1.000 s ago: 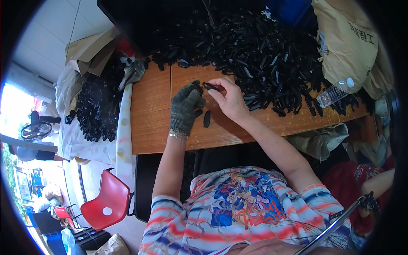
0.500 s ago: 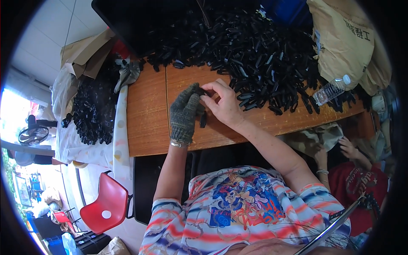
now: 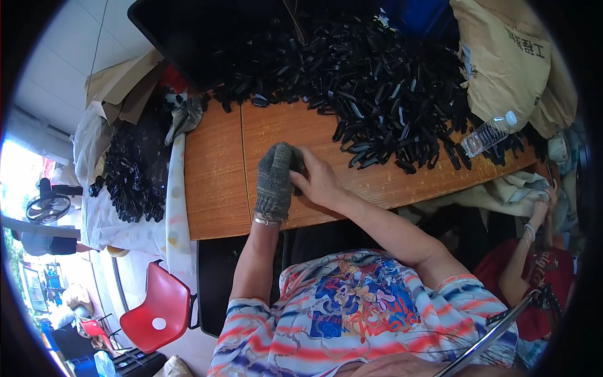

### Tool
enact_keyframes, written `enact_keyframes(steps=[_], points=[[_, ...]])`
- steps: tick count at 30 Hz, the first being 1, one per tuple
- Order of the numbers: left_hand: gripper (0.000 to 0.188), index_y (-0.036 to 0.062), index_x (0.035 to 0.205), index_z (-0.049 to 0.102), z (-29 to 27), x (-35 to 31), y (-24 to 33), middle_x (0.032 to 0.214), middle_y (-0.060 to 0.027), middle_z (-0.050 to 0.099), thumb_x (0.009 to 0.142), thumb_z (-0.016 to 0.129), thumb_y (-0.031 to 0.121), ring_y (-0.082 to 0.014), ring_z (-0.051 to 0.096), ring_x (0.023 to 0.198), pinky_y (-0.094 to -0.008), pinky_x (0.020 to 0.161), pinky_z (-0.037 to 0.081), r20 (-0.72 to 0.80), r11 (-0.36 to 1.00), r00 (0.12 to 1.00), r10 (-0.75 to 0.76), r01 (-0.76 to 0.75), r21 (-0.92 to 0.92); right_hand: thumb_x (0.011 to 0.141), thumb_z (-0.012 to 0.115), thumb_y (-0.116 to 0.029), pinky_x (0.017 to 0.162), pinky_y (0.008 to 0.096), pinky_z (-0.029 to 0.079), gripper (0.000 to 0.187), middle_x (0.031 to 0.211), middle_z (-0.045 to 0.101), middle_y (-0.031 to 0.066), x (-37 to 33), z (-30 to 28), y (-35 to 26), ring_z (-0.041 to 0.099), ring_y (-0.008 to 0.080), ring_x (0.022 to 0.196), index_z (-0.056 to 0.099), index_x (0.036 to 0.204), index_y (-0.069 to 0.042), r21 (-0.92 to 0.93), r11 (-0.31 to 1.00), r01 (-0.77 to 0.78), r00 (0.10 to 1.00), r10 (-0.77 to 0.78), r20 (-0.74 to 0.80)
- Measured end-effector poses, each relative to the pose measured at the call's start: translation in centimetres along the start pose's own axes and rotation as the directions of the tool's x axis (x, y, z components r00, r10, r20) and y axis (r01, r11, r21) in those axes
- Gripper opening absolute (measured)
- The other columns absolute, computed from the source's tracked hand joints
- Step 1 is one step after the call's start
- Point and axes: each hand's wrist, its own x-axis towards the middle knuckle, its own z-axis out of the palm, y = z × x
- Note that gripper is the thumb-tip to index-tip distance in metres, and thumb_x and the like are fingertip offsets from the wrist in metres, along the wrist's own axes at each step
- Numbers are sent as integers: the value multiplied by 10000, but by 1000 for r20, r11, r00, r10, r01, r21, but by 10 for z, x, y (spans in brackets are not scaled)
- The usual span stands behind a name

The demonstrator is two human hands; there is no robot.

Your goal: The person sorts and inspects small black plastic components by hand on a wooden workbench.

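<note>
My left hand (image 3: 274,180), in a grey-green knitted glove, is closed above the wooden table (image 3: 217,182) near its front edge. My bare right hand (image 3: 321,181) presses against it from the right, thumb and fingers bent inward. Between the two hands a small dark piece (image 3: 296,188) shows only in part; most of it is hidden by the glove and fingers. Beyond them spreads a big heap of small, long black plastic pieces (image 3: 383,107), its nearest ones lying a little past my right hand.
A second pile of black pieces (image 3: 135,169) lies at the left on plastic sheeting. A clear bottle (image 3: 488,134) and a brown paper sack (image 3: 509,69) are at the right. A red chair (image 3: 157,308) stands lower left. A co-worker's arm (image 3: 527,242) handles pale cloth at the right.
Both hands have come slightly nearer to me, and my right fingers have moved lower beside the glove. The black piece that hung below the glove is now mostly hidden. The co-worker's hands moved right.
</note>
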Motion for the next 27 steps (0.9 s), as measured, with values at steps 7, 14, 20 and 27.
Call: enact_keyframes(steps=[7,14,20,27], points=[[173,55,930,650,-21,24,-8,817,-70,655,949,583,213,-172,616,653,-292,529,485,79,972,997,5,-23,233,888,714,-184,738,363,518,397,928,662,140,20,-11,-3,663,247,821,538,1205,-24,-80,973,-217,960,227,166],[234,87,1089,711,-58,47,14,1011,-143,680,885,628,167,-301,668,891,-384,763,544,673,170,699,242,-713,680,841,732,-157,740,367,545,289,1005,636,114,79,-59,31,668,264,832,664,1095,-37,-530,845,75,994,-18,112],[347,92,1205,655,-44,102,38,1113,-159,659,869,627,170,-350,638,1029,-431,878,519,61,417,991,117,-105,903,858,586,-47,732,411,562,190,1084,568,207,110,-61,52,673,327,849,646,1028,12,-894,441,77,994,34,103],[353,140,1189,660,-59,152,12,1261,-139,591,843,643,206,-366,608,1073,-454,930,487,59,84,959,277,-85,993,863,529,-52,683,423,569,148,1055,575,218,111,-49,51,673,354,795,626,953,14,-831,509,226,968,-26,248]])
